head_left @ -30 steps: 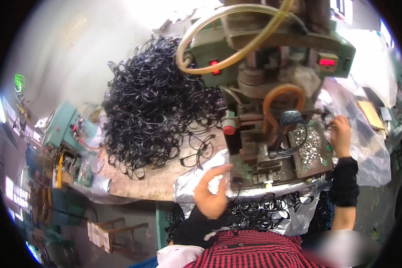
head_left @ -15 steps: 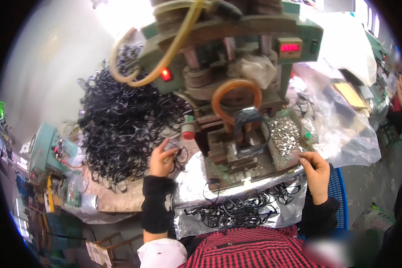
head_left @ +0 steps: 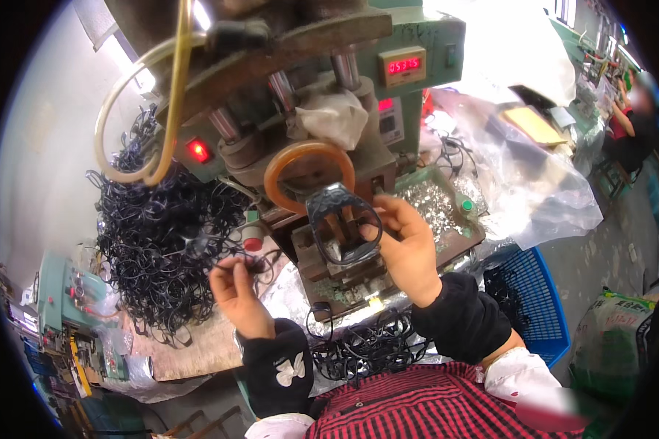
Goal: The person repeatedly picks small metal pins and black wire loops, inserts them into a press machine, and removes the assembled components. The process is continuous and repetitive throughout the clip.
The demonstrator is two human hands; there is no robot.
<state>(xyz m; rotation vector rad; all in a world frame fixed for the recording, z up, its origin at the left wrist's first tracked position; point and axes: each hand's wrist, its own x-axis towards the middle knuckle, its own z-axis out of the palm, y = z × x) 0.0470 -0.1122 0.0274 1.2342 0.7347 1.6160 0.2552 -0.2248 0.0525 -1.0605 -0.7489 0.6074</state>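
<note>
A dark, shiny black loop [head_left: 334, 196] with a broad faceted top sits on the tooling of a green press [head_left: 410, 110]. My right hand [head_left: 411, 252] reaches to its right side, with fingers and thumb closing around the loop's edge. Left of the press, my left hand [head_left: 238, 296] pinches another thin black loop [head_left: 271, 269], beside a red push button [head_left: 252, 241]. The fingertips of my left hand partly cover that loop. Above the tooling hangs an orange-brown ring [head_left: 274, 175].
A large heap of black loops [head_left: 161, 227] covers the left of the bench. More loops [head_left: 373, 344] lie on foil before me. Metallic scraps [head_left: 432, 208] fill a tray at right, near a blue basket [head_left: 545, 307]. A person [head_left: 630, 124] is at far right.
My right hand has moved left from the scrap tray to the loop on the press. My left hand has closed on a loop near the heap. The view has shifted right.
</note>
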